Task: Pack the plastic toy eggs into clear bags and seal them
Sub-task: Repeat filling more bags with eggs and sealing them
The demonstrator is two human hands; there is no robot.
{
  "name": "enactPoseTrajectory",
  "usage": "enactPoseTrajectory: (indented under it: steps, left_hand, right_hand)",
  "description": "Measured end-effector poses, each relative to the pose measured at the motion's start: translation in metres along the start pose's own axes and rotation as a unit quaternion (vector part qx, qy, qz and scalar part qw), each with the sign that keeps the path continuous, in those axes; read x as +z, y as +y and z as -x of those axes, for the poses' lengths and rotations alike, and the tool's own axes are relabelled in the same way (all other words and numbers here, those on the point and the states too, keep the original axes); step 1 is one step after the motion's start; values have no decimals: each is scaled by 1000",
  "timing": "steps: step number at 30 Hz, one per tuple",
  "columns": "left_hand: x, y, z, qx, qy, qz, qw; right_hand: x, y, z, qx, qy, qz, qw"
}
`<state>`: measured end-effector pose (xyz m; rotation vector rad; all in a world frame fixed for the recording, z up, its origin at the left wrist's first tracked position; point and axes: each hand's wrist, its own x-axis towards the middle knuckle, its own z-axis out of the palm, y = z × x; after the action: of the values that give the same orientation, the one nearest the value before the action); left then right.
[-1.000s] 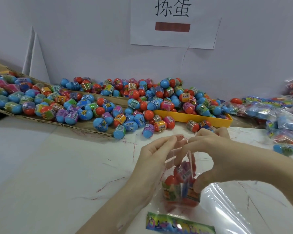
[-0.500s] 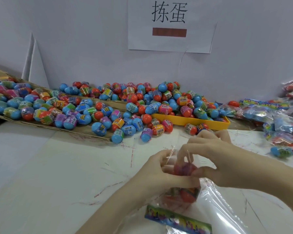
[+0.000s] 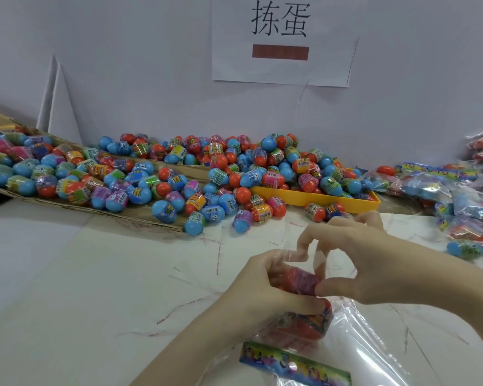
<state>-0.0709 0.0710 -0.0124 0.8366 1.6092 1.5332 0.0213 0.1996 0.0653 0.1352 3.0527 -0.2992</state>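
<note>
The clear bag (image 3: 304,307) of toy eggs (image 3: 301,280) lies just nearer than the yellow tray (image 3: 318,197), its long axis running away from the viewer, mouth toward the tray; the left hand (image 3: 265,285) grips its side; the right hand (image 3: 354,263) pinches its top.

Left hand (image 3: 265,285): a second ago its fingers stood straight against the bag's side; now they curl round the bag (image 3: 304,307), thumb across the front.
Right hand (image 3: 354,263): was pinching the bag's upper edge; now its thumb presses the top egg (image 3: 300,280) and its fingers arch over the bag mouth.
Bag: its top was stretched up between both hands; now it is folded down, crumpled over the eggs.
Eggs: more bunched together, partly hidden by the left grip.
</note>
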Motion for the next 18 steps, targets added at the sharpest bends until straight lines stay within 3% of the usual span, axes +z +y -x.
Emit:
enactPoseTrajectory:
  steps: [7,14,18]
  left_hand:
    - [0,0,1,25,4,8,1000]
    - [-2,3,1,8,16,3,1000]
    - [1,0,1,16,21,27,999]
  right_hand:
    - [-2,2,4,-24,58,-195,979]
    - [2,8,5,-52,74,-248,964]
    - [2,7,8,-119,24,-288,950]
